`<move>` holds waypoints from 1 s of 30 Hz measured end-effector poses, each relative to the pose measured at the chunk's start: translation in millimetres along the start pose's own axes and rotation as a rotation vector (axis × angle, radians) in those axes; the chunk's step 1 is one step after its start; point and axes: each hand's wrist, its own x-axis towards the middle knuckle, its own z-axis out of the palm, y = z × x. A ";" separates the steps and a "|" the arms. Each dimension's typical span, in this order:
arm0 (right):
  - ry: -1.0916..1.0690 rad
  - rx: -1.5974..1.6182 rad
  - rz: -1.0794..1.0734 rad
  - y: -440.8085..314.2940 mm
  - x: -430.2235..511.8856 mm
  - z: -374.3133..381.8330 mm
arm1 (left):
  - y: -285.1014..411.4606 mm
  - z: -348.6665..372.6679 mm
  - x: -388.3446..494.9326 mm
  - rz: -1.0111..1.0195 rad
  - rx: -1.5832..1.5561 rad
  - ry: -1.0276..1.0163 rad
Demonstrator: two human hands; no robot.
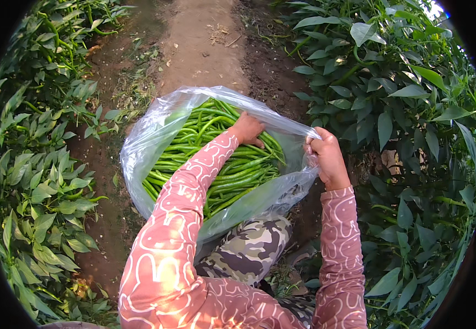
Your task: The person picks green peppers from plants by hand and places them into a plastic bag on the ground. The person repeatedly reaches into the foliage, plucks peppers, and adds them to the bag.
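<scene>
A large clear plastic bag (139, 150) stands in front of me with its mouth wide. Long green chili peppers (238, 179) fill it, most of them lying roughly lengthwise side by side. Inside the bag, my left hand (247, 128) rests palm down on the peppers near the far right of the pile, thumb apart from the fingers. The fingertips are partly hidden. My right hand (327, 155) is closed on the bag's right rim, pulling the plastic taut to the side.
Leafy pepper plants line both sides, the left row (40, 197) and the right row (402, 103) bearing some hanging peppers. A bare dirt path (205, 45) runs ahead between them. My knee in camouflage trousers (248, 249) is against the bag's near side.
</scene>
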 end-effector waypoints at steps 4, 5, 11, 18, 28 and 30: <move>0.007 -0.125 -0.104 -5.0 3.9 -1.4 | -10.3 -34.4 -19.8 -0.085 0.018 -0.026; 0.010 -0.116 -0.083 -5.1 3.9 -0.9 | -17.4 -41.3 -26.8 -0.107 0.023 0.013; -0.046 -0.123 -0.065 0.3 1.1 4.2 | -33.1 -28.7 -28.0 -0.103 0.230 0.156; 0.030 -0.151 -0.077 -1.5 12.8 -0.7 | -21.6 -0.8 -49.6 -0.118 0.105 0.212; 0.154 -1.102 -0.092 -1.3 2.5 -40.2 | 20.4 -29.8 -53.3 -0.290 -0.011 0.384; 0.377 -1.106 -0.186 20.1 -2.2 -40.3 | 57.9 -44.9 -76.2 -0.219 -0.308 0.479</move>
